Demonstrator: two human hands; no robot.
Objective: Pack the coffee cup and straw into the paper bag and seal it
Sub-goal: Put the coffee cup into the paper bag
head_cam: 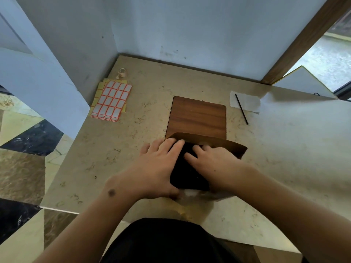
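No readable text anywhere; the sticker labels [111, 99] are blank.

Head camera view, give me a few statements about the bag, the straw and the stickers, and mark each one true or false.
1. Both hands, left hand and right hand, are at the paper bag. True.
2. The black straw is already inside the bag. False: it lies on the table, partly across a white paper.
3. The sticker sheets lie left of the wooden board. True.
4. The tape roll sits on the wooden board. False: it stands beyond the sticker sheets.
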